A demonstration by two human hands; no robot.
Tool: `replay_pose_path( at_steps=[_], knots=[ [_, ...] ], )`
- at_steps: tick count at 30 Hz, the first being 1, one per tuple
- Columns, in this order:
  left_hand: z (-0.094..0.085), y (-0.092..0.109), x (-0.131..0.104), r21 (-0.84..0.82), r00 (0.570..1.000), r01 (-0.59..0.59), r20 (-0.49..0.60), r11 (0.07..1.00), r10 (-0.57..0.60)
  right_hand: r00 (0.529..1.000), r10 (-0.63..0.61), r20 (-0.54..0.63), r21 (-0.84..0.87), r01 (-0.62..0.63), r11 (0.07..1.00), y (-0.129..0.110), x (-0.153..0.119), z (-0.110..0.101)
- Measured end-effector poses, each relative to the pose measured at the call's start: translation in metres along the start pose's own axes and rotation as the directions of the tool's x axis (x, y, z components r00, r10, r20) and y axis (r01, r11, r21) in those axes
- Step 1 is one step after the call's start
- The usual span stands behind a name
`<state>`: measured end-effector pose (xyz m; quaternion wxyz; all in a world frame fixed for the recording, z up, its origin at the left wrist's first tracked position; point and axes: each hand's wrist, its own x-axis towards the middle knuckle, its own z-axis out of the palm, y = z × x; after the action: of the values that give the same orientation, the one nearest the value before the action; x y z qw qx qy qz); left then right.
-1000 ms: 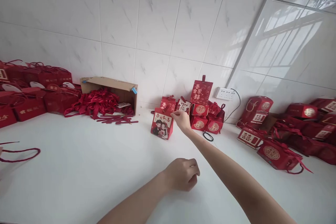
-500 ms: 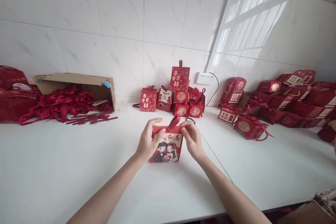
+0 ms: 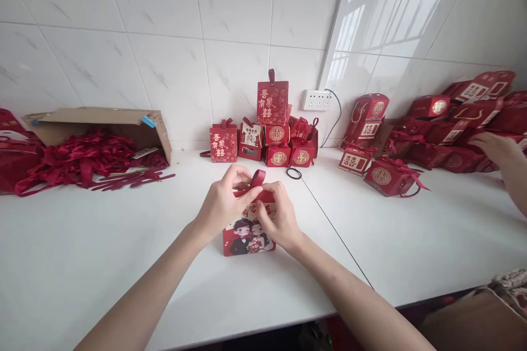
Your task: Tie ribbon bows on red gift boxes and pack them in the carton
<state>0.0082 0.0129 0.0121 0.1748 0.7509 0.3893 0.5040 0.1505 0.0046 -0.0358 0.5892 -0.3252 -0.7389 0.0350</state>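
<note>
A red gift box (image 3: pixel 249 244) with a cartoon bride and groom on its front stands upright on the white table before me. A dark red ribbon loop (image 3: pixel 258 177) rises from its top. My left hand (image 3: pixel 220 203) is closed at the box's upper left, its thumb pressed at the base of the loop. My right hand (image 3: pixel 282 216) is closed over the top right edge, thumb in front and fingers bent over the top. Both hands cover much of the box's top, so the exact grip there is partly hidden.
An open cardboard box (image 3: pixel 99 115) spills red ribbons (image 3: pixel 86 156) at the left. Behind my hands stand several finished red boxes (image 3: pixel 273 101) and a black ring (image 3: pixel 293 173). More red boxes (image 3: pixel 391 175) are piled right, where another person's hand (image 3: pixel 500 148) reaches in.
My hands have drawn together over the box top; the left thumb has shifted right to the ribbon's base. The view has tilted and turned slightly. Another person's hand has appeared at the right pile.
</note>
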Motion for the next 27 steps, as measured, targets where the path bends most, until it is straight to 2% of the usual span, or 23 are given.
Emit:
replay_pose_path(
  at_steps=[2, 4, 9, 12, 19, 24, 27],
  knots=[
    [0.006, -0.002, -0.004, 0.088, 0.991, -0.086, -0.092, 0.992, 0.094, 1.000, 0.004, -0.007, 0.010, -0.004, 1.000, -0.001, 0.000, -0.001],
    [0.009, -0.003, -0.009, 0.121, 0.978, -0.149, -0.129, 0.981, 0.165, 1.000, 0.004, -0.001, 0.018, -0.004, 1.000, -0.001, 0.000, -0.002],
    [-0.001, -0.001, -0.014, 0.067, 0.977, -0.209, -0.023, 0.976, 0.211, 1.000, -0.025, 0.008, 0.014, 0.025, 1.000, -0.002, -0.001, -0.005],
    [-0.007, -0.001, -0.014, 0.056, 0.970, -0.242, 0.005, 0.969, 0.242, 0.999, -0.039, 0.007, 0.006, 0.039, 0.999, -0.002, -0.001, -0.007],
    [-0.004, -0.008, -0.016, 0.027, 0.986, -0.167, -0.012, 0.986, 0.168, 1.000, 0.024, 0.007, 0.015, -0.024, 1.000, -0.002, 0.001, -0.006],
    [0.002, -0.009, -0.019, 0.011, 0.995, -0.076, -0.061, 0.997, 0.076, 0.978, 0.200, 0.054, 0.132, -0.205, 0.970, -0.003, 0.003, -0.006],
    [0.004, -0.009, -0.020, -0.036, 0.993, -0.084, -0.082, 0.996, 0.081, 0.962, 0.264, 0.068, 0.167, -0.272, 0.948, -0.004, 0.004, -0.005]
  ],
)
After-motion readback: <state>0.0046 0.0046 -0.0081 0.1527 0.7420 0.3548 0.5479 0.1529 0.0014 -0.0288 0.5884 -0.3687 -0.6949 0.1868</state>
